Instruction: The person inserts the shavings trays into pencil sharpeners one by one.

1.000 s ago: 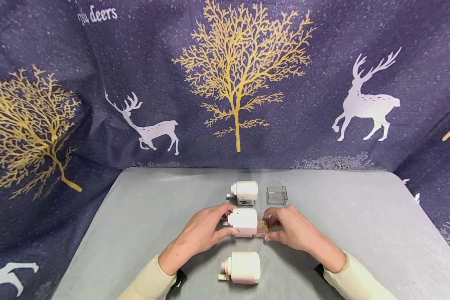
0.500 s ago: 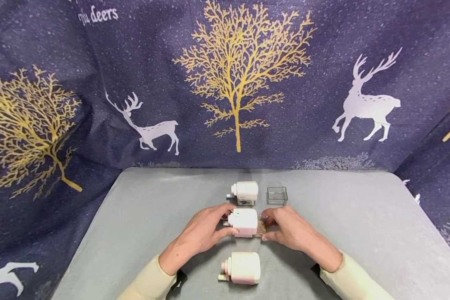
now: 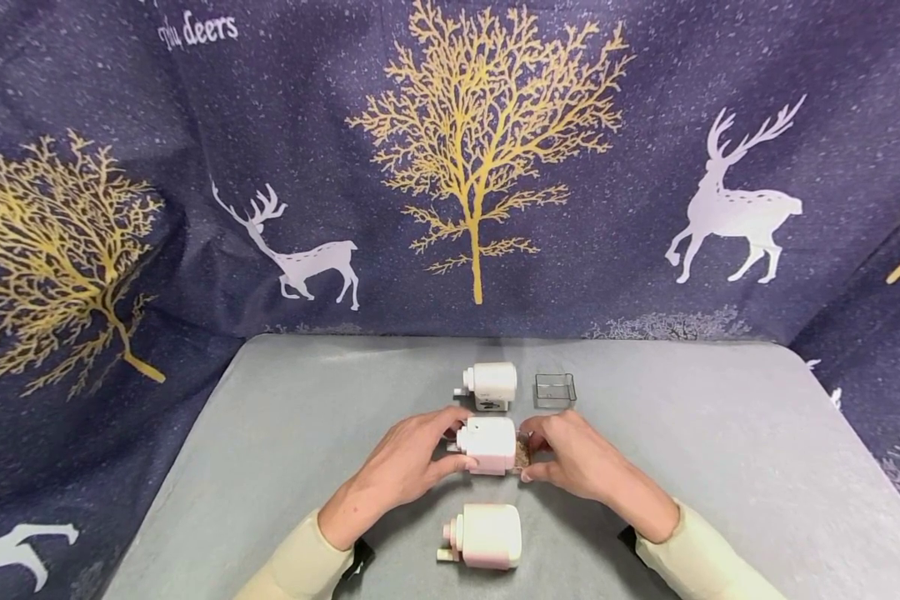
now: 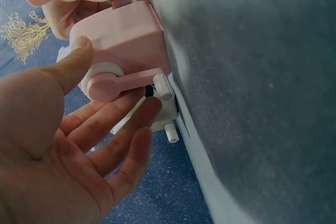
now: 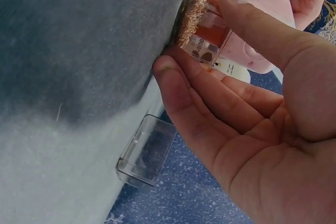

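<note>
Farthest left, the left hand grips the pink sharpener at its crank end, thumb on the near side and fingers reaching round to the far side. That hold probably steadies the small body against force from the other end; the crank lies between thumb and fingers. The pink sharpener stands upright on the grey table, in the middle of a column of three: a white sharpener stands just behind it, a pale sharpener nearer the person. All three turn their cranks to the left, which presumably leaves the drawer ends facing right. From the pink body's right end a see-through drawer juts partway out, shavings showing inside; kept level, it should not spill them. Beyond it, a clear box rests near the white sharpener's right side, perhaps that one's own drawer. Farthest right, the right hand pinches the drawer's outer end, thumb on the near wall and fingers at the far one, a hold that seems chosen to keep it in line with its slot.
</note>
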Demonstrator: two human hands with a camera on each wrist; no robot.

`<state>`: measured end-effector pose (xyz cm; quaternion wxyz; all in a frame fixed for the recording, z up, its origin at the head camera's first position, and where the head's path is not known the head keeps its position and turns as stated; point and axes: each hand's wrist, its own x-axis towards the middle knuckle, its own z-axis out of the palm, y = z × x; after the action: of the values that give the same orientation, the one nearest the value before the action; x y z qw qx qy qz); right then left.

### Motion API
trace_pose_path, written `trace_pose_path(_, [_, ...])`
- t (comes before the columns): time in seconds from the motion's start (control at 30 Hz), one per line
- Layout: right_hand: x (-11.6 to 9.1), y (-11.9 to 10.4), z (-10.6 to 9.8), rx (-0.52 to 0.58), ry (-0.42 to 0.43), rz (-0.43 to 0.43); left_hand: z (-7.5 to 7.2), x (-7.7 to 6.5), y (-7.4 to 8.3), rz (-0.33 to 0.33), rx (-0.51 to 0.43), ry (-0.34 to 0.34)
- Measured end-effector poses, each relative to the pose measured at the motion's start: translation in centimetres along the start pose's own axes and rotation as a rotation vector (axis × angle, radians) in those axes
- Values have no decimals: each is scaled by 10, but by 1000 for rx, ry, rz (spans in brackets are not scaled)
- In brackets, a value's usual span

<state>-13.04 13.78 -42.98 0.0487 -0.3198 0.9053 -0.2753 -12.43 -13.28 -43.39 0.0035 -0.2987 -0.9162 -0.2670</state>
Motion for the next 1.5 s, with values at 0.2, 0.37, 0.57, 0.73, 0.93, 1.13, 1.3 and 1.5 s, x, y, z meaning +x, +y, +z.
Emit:
trace_pose_path(0.2, [0,-1,0,-5,-3,8,-1,-1,0,12,-10,9])
trace_pose_path(0.37, [2,-2,1,0,-7,2,-1,-2,0,18,-15,15])
trace_pose_path(0.57, [5,-2,2,17,-6,-10,-1,0,1,-1,-12,-5])
trace_pose_path(0.73, [7,-2,3,13,13,-15,-1,1,2,3,-14,2])
trace_pose_path(0.93, [9,-4,5,-1,19,-10,-1,0,3,-1,-14,4])
trace_pose_path(1.13, [11,-5,6,-1,13,2,-1,0,2,6,-15,8])
trace_pose_path(1.3, [12,-7,7,-2,17,21,-1,0,3,12,-13,12])
trace_pose_path(1.5, [14,-9,8,-4,5,17,-1,0,2,9,-20,10])
